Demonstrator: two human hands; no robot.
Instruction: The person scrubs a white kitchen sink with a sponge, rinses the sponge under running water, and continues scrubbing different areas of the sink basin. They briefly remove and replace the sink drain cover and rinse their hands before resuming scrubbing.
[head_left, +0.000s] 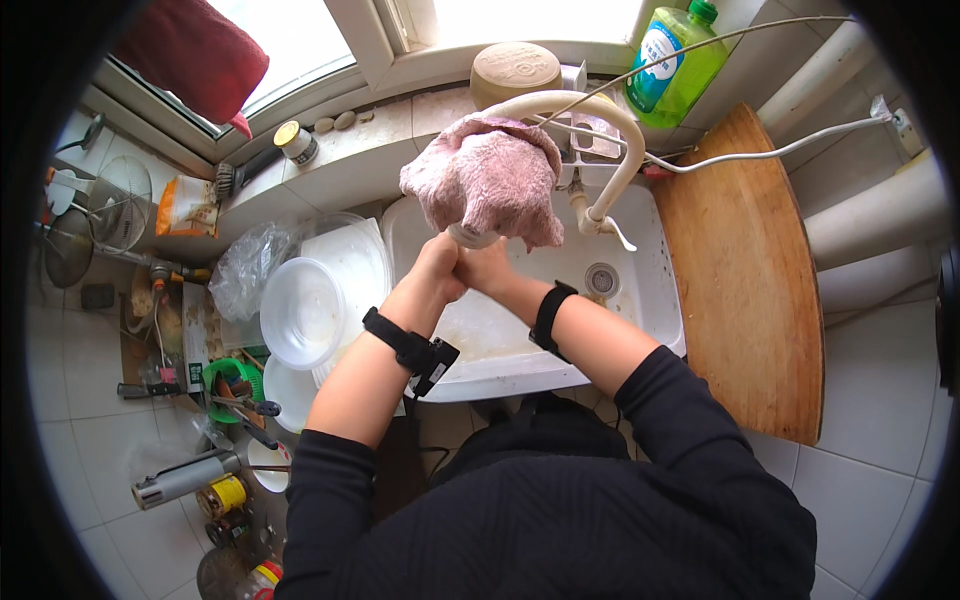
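My left hand (441, 264) and my right hand (487, 264) are pressed together over the white sink (517, 371). A pink towel (491, 176) hangs in folds over the end of the cream gooseneck faucet (626, 146), just above them. The faucet's pale round nozzle (474, 238) pokes out under the cloth and covers part of my fingers. Whether anything is between my palms is hidden. The metal drain strainer (601, 280) lies in the basin to the right of my hands.
A wooden board (750, 285) leans along the sink's right side. To the left stand a translucent plastic bowl (302, 313), a crumpled plastic bag (251, 270) and a green basket (234, 375). A green detergent bottle (671, 71) and a tan round container (516, 71) line the windowsill.
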